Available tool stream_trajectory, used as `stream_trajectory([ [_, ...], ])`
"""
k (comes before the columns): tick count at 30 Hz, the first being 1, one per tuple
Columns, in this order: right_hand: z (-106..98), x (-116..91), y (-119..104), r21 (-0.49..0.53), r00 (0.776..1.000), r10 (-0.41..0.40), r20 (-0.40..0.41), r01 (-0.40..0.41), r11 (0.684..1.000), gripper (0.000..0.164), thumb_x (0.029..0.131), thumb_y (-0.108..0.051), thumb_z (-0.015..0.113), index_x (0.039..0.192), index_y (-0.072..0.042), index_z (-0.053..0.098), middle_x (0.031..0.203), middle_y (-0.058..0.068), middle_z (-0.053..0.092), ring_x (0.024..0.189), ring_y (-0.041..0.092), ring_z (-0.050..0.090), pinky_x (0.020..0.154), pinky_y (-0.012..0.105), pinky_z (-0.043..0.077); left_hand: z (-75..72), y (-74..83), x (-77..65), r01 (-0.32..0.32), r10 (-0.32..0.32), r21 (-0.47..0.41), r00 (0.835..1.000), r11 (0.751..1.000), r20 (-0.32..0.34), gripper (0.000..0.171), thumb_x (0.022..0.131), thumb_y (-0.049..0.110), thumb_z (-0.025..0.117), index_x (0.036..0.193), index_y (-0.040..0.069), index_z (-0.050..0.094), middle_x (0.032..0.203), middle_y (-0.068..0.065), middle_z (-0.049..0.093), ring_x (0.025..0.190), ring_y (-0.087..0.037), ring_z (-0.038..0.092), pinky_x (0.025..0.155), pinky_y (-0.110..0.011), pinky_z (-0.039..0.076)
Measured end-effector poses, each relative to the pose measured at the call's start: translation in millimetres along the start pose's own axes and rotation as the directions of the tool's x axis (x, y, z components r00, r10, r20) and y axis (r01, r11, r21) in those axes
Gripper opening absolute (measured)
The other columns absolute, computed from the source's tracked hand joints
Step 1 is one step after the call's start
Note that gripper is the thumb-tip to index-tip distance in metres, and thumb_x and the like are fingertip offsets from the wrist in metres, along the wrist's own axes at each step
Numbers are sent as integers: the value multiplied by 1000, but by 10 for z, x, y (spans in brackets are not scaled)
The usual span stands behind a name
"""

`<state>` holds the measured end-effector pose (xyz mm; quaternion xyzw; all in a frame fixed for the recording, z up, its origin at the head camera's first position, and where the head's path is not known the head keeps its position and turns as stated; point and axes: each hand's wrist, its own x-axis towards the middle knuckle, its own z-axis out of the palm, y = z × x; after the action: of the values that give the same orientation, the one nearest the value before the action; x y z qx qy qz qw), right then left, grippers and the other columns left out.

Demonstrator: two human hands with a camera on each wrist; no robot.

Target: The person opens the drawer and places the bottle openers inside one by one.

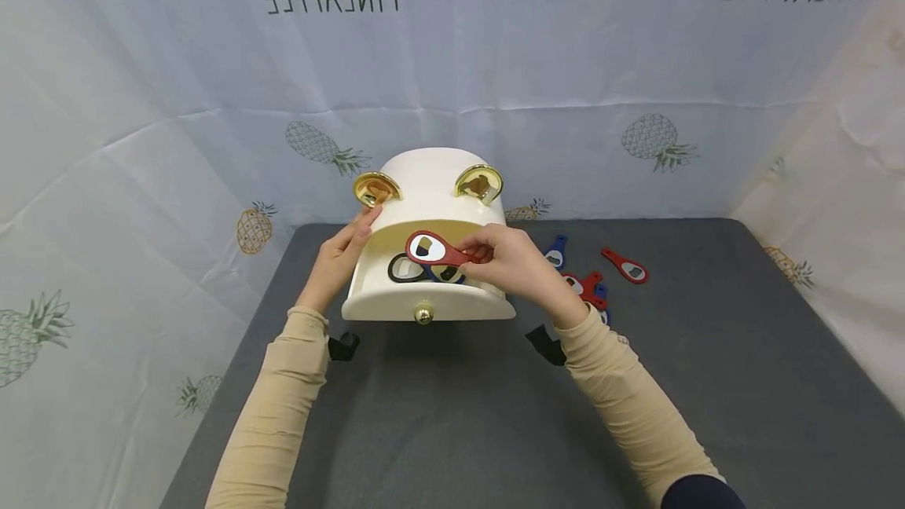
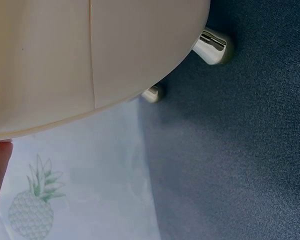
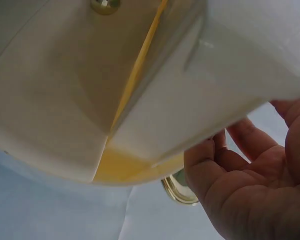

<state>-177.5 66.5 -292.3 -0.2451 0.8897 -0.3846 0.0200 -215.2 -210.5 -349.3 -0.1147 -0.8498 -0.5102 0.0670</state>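
Note:
A cream rounded box [image 1: 433,206] with two gold ear-shaped pieces [image 1: 377,188] stands on the table, its drawer [image 1: 459,306] pulled out by a gold knob [image 1: 423,315]. My left hand [image 1: 335,261] rests against the box's left side, fingers extended up toward the left ear; one fingertip touches its edge in the left wrist view. Above the drawer, my right hand [image 1: 512,261] pinches a red bottle opener [image 1: 452,254] by its handle end. A black bottle opener [image 1: 392,269] and a blue one [image 1: 447,276] lie inside the drawer, partly covered by the red one.
Right of the box lie loose openers: a blue one [image 1: 556,251], a red one [image 1: 626,266] and a small red and blue pile [image 1: 592,289], partly behind my right arm. Gold feet [image 2: 214,47] hold the box off the dark tabletop [image 1: 452,415]. Pineapple-print cloth [image 1: 566,61] hangs behind.

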Motion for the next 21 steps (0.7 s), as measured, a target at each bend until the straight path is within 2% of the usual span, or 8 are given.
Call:
stream_trajectory([
  [9,81,134,-6,-96,996,-16,83,24,995,21,76,-16,63,95,-11,67,80,0,65,72,9,56,65,21,48,-4,225,-85,13,-13,7,1000,1000,11,39,91,42,39,129,36,41,144,7,27,136,-13,20,111,-43,21],
  [21,125,201,-40,-234,994,-26,102,50,971,23,77,-14,60,98,-9,67,87,4,66,81,14,57,71,27,50,-8,227,-93,17,-17,8,1000,1000,11,38,91,42,38,129,39,40,144,9,26,135,-10,20,111,-42,21],
])
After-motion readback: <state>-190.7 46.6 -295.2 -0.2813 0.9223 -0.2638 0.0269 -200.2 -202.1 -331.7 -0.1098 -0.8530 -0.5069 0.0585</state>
